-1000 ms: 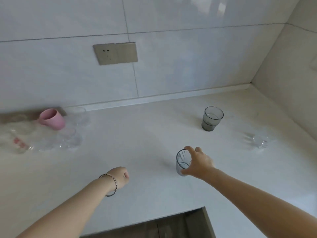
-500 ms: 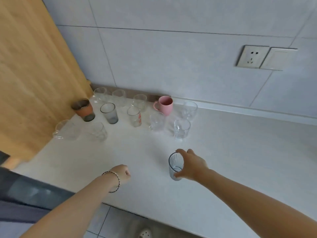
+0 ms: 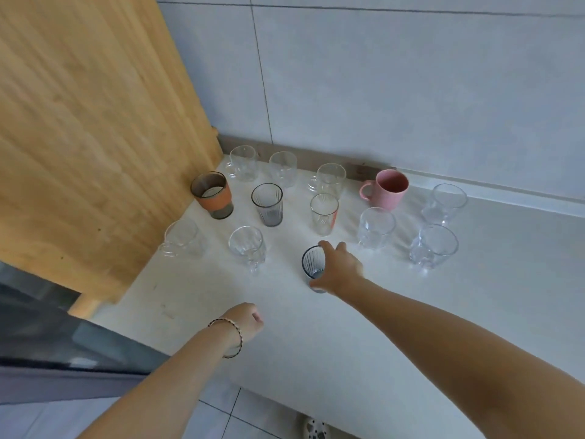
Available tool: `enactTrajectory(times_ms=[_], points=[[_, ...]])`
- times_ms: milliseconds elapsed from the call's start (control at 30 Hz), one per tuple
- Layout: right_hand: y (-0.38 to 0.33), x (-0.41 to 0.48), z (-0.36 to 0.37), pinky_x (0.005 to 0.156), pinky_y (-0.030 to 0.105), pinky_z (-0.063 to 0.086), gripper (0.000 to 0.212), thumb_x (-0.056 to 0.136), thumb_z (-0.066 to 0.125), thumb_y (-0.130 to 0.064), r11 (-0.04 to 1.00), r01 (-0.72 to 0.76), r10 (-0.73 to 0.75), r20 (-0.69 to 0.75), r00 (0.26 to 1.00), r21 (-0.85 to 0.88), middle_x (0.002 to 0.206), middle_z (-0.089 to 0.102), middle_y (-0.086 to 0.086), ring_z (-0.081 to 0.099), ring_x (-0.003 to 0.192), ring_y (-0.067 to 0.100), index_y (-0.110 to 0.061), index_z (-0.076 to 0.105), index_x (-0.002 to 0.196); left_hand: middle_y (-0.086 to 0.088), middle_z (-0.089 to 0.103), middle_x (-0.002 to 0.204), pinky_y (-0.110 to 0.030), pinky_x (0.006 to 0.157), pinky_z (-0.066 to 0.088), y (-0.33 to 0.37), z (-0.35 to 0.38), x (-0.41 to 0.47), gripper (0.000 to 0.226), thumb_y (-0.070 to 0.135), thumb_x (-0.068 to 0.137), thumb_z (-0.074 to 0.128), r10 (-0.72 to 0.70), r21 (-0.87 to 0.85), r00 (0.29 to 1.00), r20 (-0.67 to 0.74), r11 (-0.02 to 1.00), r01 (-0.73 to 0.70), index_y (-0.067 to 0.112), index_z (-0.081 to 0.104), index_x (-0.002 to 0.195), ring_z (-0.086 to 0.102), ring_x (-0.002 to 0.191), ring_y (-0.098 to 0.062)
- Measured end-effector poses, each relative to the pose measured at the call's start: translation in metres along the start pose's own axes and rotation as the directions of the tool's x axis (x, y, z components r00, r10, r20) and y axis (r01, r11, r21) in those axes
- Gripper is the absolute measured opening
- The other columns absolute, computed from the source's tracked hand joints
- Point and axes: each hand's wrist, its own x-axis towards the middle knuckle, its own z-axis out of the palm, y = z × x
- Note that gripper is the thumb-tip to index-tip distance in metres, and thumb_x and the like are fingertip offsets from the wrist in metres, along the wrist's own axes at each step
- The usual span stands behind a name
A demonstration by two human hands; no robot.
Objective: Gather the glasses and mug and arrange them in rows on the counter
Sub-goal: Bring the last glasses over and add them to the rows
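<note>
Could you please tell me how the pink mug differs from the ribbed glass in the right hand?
The pink mug is opaque; the ribbed glass is see-through, grey-tinted. The mug has a handle; the glass shows none. The mug stands free near the wall; the right hand grips the glass. Both are upright.
</note>
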Motion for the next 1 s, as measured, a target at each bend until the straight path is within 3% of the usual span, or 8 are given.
enactTrajectory(times_ms=[100,233,367,467,567,700,900,1000], points=[[-0.013,0.012,0.005,0.091,0.035,0.047,0.085,0.071,0.074,-0.033,0.997,-0.032,0.034,-0.026,0.999,0.068,0.13,0.04,0.01,0.052,0.116,0.031,-0.026,0.027,0.142,-0.009,0.061,0.118,-0.024,0.079,0.04,-0.002,0.002,0.008,0.009,0.016,0.092,0.043,0.008,-0.018,1.0,0.011,1.0,-0.007,0.018,0.05,0.086,0.052,0.092,-0.021],[-0.015,0.015,0.011,0.099,0.038,0.043,0.096,0.077,0.074,-0.031,0.979,-0.046,0.05,-0.014,0.999,0.2,0.137,0.035,0.013,0.047,0.124,0.032,-0.016,0.011,0.149,-0.008,0.062,0.116,-0.022,0.08,0.04,0.001,0.003,0.014,0.026,0.016,0.09,0.044,0.047,-0.027,0.999,0.007,0.999,-0.047,0.026,0.045,0.067,0.053,0.093,-0.02],[0.018,0.002,0.012,0.103,0.036,0.042,0.082,0.082,0.07,-0.021,0.982,-0.078,0.055,0.132,0.99,0.172,0.141,0.036,0.013,0.046,0.128,0.029,-0.008,0.021,0.146,-0.005,0.061,0.115,-0.025,0.088,0.044,0.016,0.008,0.018,0.013,0.018,0.09,0.044,0.087,0.038,0.995,0.056,0.995,-0.089,0.022,0.05,0.08,0.057,0.106,-0.022],[0.068,-0.02,0.008,0.101,0.031,0.042,0.066,0.084,0.065,-0.026,0.986,-0.153,0.125,0.297,0.947,0.072,0.14,0.046,0.008,0.048,0.127,0.023,-0.013,0.035,0.142,0.0,0.054,0.097,-0.022,0.078,0.039,0.043,0.013,0.018,0.027,0.016,0.089,0.044,0.144,0.101,0.986,0.089,0.983,-0.152,0.028,0.042,0.064,0.051,0.091,-0.018],[0.123,-0.049,-0.001,0.101,0.029,0.04,0.052,0.088,0.059,-0.029,0.972,-0.236,0.22,0.372,0.902,-0.003,0.141,0.047,0.003,0.047,0.128,0.021,-0.015,0.045,0.137,0.002,0.051,0.093,-0.021,0.076,0.037,0.083,0.019,0.017,0.031,0.014,0.088,0.043,0.197,0.154,0.973,0.123,0.964,-0.215,0.029,0.039,0.062,0.048,0.088,-0.016],[0.203,-0.094,-0.023,0.106,0.031,0.035,0.05,0.091,0.055,-0.031,0.934,-0.357,0.335,0.323,0.885,0.01,0.145,0.041,0.0,0.039,0.134,0.019,-0.018,0.044,0.137,0.001,0.046,0.09,-0.021,0.069,0.035,0.157,0.034,0.011,0.034,0.013,0.088,0.04,0.3,0.22,0.937,0.176,0.916,-0.335,0.03,0.036,0.06,0.044,0.084,-0.018],[0.345,-0.17,-0.068,0.109,0.03,0.032,0.051,0.091,0.054,-0.031,0.817,-0.557,0.523,0.216,0.825,0.148,0.149,0.037,0.0,0.035,0.138,0.018,-0.019,0.042,0.139,0.0,0.056,0.105,-0.021,0.084,0.04,0.291,0.084,-0.012,0.03,0.018,0.091,0.042,0.426,0.303,0.876,0.227,0.824,-0.479,0.03,0.039,0.064,0.056,0.106,-0.018],[0.422,-0.203,-0.087,0.101,0.028,0.037,0.051,0.09,0.055,-0.029,0.745,-0.627,0.605,0.166,0.779,0.226,0.144,0.043,0.003,0.043,0.131,0.02,-0.019,0.042,0.139,-0.003,0.06,0.123,-0.023,0.093,0.043,0.361,0.117,-0.027,0.026,0.018,0.091,0.041,0.468,0.336,0.847,0.25,0.779,-0.53,0.029,0.041,0.067,0.056,0.116,-0.019]])
